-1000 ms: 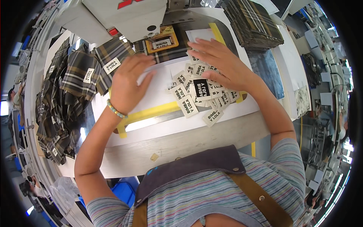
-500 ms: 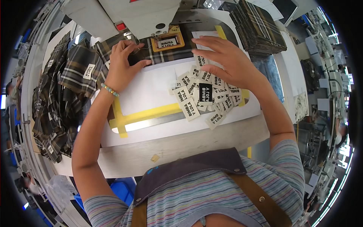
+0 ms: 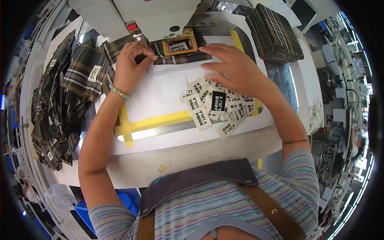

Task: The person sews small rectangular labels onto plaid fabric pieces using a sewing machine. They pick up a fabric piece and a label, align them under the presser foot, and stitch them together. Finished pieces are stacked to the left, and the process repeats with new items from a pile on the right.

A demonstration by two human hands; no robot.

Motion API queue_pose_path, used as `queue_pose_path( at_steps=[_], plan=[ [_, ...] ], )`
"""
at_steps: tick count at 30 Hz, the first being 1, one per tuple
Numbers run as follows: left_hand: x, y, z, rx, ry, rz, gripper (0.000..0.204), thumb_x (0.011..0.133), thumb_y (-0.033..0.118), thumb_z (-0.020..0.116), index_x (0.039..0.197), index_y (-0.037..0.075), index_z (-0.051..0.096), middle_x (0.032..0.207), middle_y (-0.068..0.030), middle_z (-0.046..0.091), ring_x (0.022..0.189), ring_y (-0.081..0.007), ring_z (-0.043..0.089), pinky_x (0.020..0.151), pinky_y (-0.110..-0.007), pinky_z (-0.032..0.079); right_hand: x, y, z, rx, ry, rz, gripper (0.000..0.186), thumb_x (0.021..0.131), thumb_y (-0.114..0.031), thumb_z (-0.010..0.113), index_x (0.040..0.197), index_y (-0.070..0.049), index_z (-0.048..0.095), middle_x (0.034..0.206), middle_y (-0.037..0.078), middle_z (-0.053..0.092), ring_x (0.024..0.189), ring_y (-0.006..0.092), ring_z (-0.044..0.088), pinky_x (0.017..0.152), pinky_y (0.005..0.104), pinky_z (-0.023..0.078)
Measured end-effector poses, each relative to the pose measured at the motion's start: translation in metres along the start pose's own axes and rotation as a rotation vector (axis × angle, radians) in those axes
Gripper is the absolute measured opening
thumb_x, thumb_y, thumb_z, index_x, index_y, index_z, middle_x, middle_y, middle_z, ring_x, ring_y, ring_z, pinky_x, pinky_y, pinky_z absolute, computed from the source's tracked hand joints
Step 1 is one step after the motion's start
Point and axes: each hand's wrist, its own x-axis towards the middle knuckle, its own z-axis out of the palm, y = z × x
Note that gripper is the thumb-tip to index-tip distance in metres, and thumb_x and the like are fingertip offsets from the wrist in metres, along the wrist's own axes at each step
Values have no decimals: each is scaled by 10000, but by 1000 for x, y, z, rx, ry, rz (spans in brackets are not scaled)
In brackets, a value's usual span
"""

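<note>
My left hand (image 3: 132,64) is at the plaid fabric strip (image 3: 164,59) under the sewing machine, its thumb and fingertips closed on the cloth left of a yellow clamp frame (image 3: 179,53). A white label sits inside that frame, beneath the needle head. My right hand (image 3: 236,72) has its fingers spread, fingertips on or just over the cloth and paper right of the frame, above a loose pile of white labels (image 3: 200,116) with one black label (image 3: 219,101) on top. A white sheet (image 3: 156,92) with yellow tape lies below the strip.
The machine head (image 3: 156,18) spans the top. Loose plaid pieces (image 3: 52,116) with labels lie at the left, a tall plaid stack (image 3: 276,34) at the back right. A blue bin (image 3: 86,212) is below the table. Other people and equipment line both sides.
My left hand went forward and left onto the fabric, then slightly right, its fingers closing on the cloth. My right hand shifted slightly, fingers still spread, toward the frame's right side.
</note>
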Motion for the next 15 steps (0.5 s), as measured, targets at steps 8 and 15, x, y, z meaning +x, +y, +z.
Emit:
queue_pose_path(
  at_steps=[8,15],
  plan=[
    [-10,13,-19,-29,-137,50,75,862,-12,807,899,-9,741,990,-93,739,1078,-263,687,1006,-372,512,6,-9,3,19,-91,20,466,1037,-336,677,1327,29,695,1454,157,653,1418,335,541,1174,469,437],
    [-14,19,-21,-10,-118,52,83,868,-47,780,927,-19,728,1015,-113,747,1026,-280,721,940,-366,552,-6,-7,-8,25,-67,30,449,1034,-312,684,1358,0,688,1480,145,639,1432,338,535,1177,466,440]
  ],
)
